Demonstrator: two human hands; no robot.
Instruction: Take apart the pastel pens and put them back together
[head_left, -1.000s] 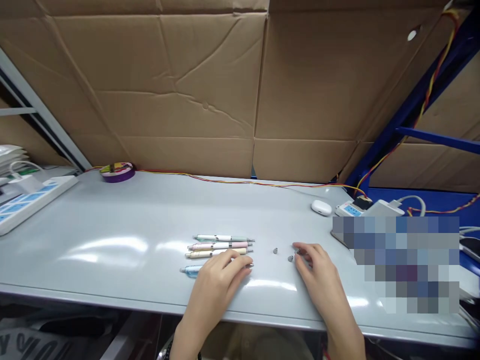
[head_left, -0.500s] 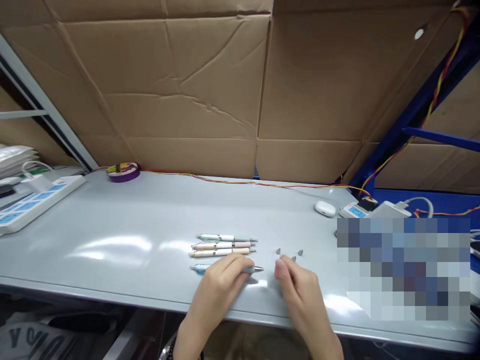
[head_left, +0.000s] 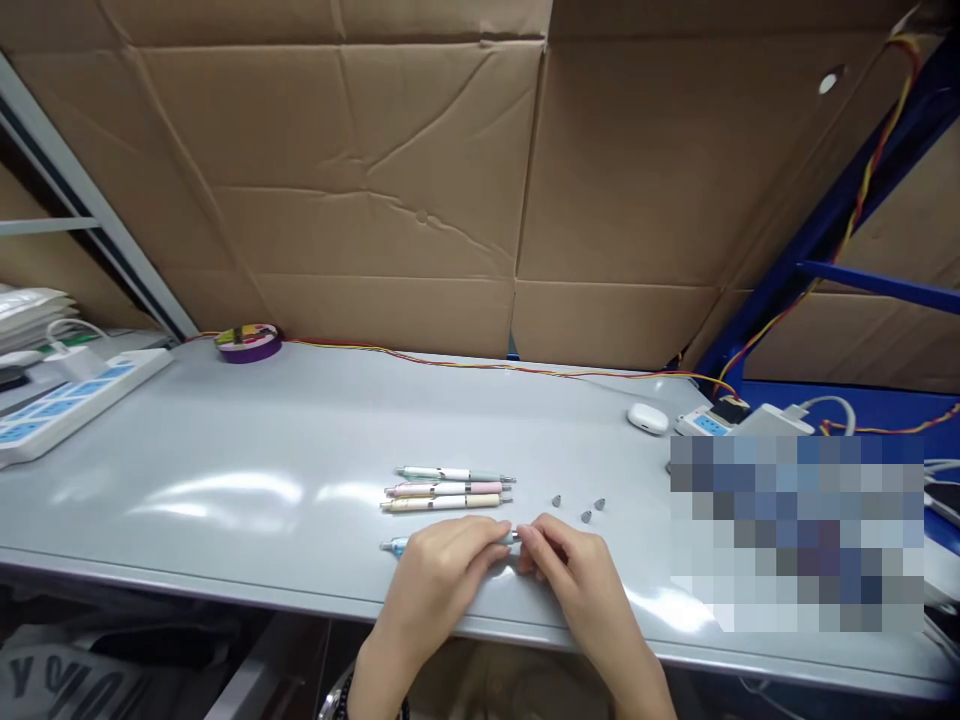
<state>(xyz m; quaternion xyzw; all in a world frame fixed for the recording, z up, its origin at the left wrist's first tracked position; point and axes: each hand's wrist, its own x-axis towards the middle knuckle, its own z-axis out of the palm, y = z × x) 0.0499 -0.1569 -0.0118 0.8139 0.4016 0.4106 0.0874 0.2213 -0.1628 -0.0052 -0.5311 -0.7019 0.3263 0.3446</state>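
Note:
My left hand [head_left: 435, 575] is closed round a light blue pen [head_left: 395, 545] that lies near the front edge of the grey table [head_left: 262, 450]; only the pen's left end shows. My right hand [head_left: 574, 570] pinches the pen's tip end, its fingers meeting those of the left hand. Just behind lie three more pens side by side: a green one [head_left: 454, 475], a pink one [head_left: 446, 489] and a cream one [head_left: 442, 503]. Three small grey metal pen tips [head_left: 585, 516] lie loose to the right of them.
A white earbud case [head_left: 648, 417] and a power strip [head_left: 709, 424] sit at the back right, beside a blurred patch. A long white power strip [head_left: 67, 400] lies at the left, a purple tape roll [head_left: 248, 342] at the back. Cardboard lines the wall behind; a red-yellow wire runs along it.
My right hand left the loose tips and came left onto the blue pen's tip end. A third loose tip now shows where that hand was. My left hand stayed on the pen.

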